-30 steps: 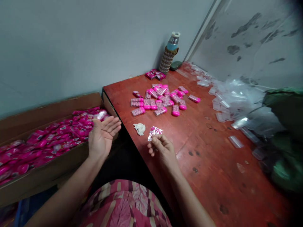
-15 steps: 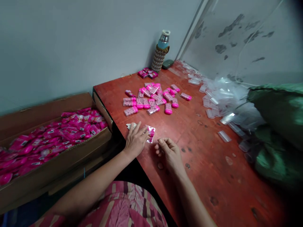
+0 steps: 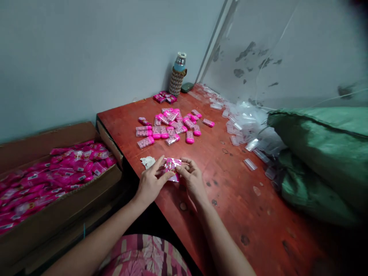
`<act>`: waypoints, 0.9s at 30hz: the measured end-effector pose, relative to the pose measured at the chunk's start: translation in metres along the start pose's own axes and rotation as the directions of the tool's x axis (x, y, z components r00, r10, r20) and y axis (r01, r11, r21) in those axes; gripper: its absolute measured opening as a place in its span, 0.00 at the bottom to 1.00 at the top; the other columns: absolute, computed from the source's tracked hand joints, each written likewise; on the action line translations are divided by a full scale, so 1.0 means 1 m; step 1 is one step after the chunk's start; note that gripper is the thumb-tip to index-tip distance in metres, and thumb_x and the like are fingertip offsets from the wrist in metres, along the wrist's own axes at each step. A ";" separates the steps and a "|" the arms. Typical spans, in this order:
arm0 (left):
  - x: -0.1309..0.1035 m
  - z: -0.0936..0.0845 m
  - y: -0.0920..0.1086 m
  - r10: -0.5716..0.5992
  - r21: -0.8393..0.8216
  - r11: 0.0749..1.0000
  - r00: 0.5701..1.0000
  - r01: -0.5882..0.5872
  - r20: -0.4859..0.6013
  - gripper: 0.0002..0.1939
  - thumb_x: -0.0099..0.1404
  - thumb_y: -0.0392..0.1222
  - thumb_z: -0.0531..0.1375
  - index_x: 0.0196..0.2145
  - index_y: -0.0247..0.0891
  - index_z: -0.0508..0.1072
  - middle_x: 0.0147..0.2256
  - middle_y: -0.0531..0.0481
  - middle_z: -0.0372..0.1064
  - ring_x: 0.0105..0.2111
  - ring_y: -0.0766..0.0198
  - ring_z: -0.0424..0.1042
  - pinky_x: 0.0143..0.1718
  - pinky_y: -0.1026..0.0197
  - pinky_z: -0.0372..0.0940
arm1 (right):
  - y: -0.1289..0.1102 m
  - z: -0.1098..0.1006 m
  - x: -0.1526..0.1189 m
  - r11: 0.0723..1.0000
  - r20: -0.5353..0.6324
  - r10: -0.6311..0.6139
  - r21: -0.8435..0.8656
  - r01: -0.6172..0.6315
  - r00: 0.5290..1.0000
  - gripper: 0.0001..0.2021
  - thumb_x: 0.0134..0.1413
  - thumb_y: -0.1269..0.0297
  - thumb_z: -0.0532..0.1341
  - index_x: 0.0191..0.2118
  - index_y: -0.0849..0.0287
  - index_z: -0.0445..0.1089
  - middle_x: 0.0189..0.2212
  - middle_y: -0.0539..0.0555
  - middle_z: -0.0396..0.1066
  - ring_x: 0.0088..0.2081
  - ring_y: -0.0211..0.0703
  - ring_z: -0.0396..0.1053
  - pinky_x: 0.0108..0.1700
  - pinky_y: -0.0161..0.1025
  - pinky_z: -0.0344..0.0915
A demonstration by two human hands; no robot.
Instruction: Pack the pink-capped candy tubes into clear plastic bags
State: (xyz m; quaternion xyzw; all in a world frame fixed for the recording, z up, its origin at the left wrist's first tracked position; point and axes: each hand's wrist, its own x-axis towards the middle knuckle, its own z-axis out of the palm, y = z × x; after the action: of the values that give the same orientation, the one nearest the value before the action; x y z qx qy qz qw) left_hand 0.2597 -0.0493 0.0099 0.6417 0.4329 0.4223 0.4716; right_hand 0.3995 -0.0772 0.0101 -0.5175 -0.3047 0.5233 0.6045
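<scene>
A small pink-and-clear packet (image 3: 172, 165) is held up between both hands, over the near left edge of the red table. My left hand (image 3: 152, 181) pinches its left side between thumb and fingers. On its right side, my right hand (image 3: 191, 176) grips it with thumb and curled fingers. A crumpled white scrap (image 3: 147, 162) lies just left of my left hand. Beyond the hands lie several small clear boxes with pink caps and pink beads inside (image 3: 172, 131).
An open cardboard box (image 3: 86, 199) full of pink packets stands at the left. At the back are a bottle in a knitted sleeve (image 3: 176, 81) and pink packs (image 3: 165, 97). Clear plastic cases (image 3: 241, 124) and a green sack (image 3: 324, 153) lie at the right of the red table (image 3: 230, 214).
The packet has come up off the table into both hands. My right hand has closed on its right side. The view has turned somewhat to the right.
</scene>
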 end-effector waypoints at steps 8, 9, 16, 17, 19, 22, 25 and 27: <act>0.009 -0.001 -0.003 -0.352 -0.308 0.865 0.916 0.397 0.193 0.17 0.50 0.47 0.63 0.13 0.34 0.67 0.14 0.57 0.57 0.17 0.72 0.58 0.21 0.68 0.58 | -0.033 -0.019 0.037 0.809 0.242 -0.061 -0.556 0.190 0.968 0.07 0.52 0.62 0.57 0.37 0.57 0.66 0.25 0.49 0.68 0.27 0.39 0.66 0.30 0.36 0.62; 0.009 -0.001 -0.004 -0.375 -0.322 0.851 0.910 0.414 0.178 0.17 0.49 0.47 0.64 0.12 0.33 0.66 0.13 0.57 0.56 0.16 0.72 0.58 0.20 0.68 0.57 | -0.040 -0.024 0.051 0.674 0.231 -0.151 -0.687 0.271 0.961 0.08 0.55 0.63 0.53 0.39 0.57 0.66 0.28 0.52 0.70 0.30 0.42 0.68 0.33 0.38 0.63; 0.011 -0.005 0.005 -0.541 -0.545 0.627 0.815 0.556 0.210 0.12 0.47 0.44 0.66 0.21 0.30 0.74 0.21 0.48 0.70 0.22 0.67 0.68 0.25 0.66 0.65 | -0.073 -0.061 0.149 -0.366 0.584 0.038 -0.747 0.555 0.811 0.23 0.52 0.76 0.50 0.55 0.57 0.58 0.59 0.58 0.52 0.58 0.53 0.47 0.50 0.49 0.54; 0.012 -0.006 0.006 -0.560 -0.570 0.596 0.801 0.566 0.211 0.12 0.46 0.43 0.67 0.21 0.30 0.74 0.22 0.47 0.70 0.23 0.67 0.69 0.25 0.65 0.66 | -0.075 -0.063 0.155 -0.402 0.588 0.096 -0.715 0.572 0.803 0.23 0.53 0.76 0.49 0.55 0.56 0.58 0.59 0.57 0.53 0.59 0.53 0.47 0.49 0.49 0.54; 0.015 -0.009 0.009 -0.592 -0.620 0.537 0.779 0.572 0.206 0.11 0.45 0.42 0.67 0.22 0.29 0.74 0.23 0.46 0.71 0.23 0.67 0.69 0.24 0.65 0.67 | -0.076 -0.066 0.159 -0.422 0.572 0.153 -0.699 0.577 0.806 0.21 0.55 0.74 0.48 0.54 0.54 0.59 0.56 0.57 0.58 0.57 0.51 0.50 0.48 0.48 0.54; 0.020 -0.011 0.010 -0.636 -0.688 0.462 0.750 0.559 0.183 0.10 0.45 0.39 0.68 0.22 0.29 0.73 0.22 0.47 0.71 0.21 0.68 0.69 0.23 0.66 0.67 | -0.076 -0.072 0.152 -0.390 0.477 0.143 -0.778 0.492 0.867 0.14 0.54 0.68 0.53 0.47 0.56 0.65 0.48 0.59 0.65 0.52 0.51 0.57 0.44 0.43 0.55; 0.024 -0.010 0.008 -0.665 -0.749 0.393 0.728 0.533 0.168 0.08 0.46 0.37 0.67 0.23 0.30 0.72 0.22 0.48 0.70 0.21 0.68 0.70 0.22 0.67 0.67 | -0.071 -0.077 0.131 -0.369 0.379 0.129 -0.839 0.399 0.916 0.11 0.47 0.62 0.60 0.38 0.59 0.67 0.37 0.59 0.70 0.39 0.50 0.66 0.35 0.39 0.58; 0.025 -0.009 0.006 -0.666 -0.799 0.341 0.727 0.496 0.167 0.08 0.48 0.36 0.67 0.25 0.31 0.72 0.22 0.49 0.71 0.22 0.67 0.70 0.22 0.66 0.68 | -0.064 -0.074 0.107 -0.280 0.330 0.065 -0.900 0.335 0.942 0.11 0.48 0.59 0.59 0.36 0.59 0.65 0.29 0.57 0.71 0.31 0.48 0.68 0.28 0.37 0.58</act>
State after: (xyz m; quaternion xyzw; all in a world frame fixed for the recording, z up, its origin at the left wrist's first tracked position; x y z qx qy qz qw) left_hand 0.2593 -0.0242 0.0205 0.1155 0.4360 0.4305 0.7818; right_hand 0.5160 0.0071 0.0315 -0.6809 -0.7290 0.0615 -0.0336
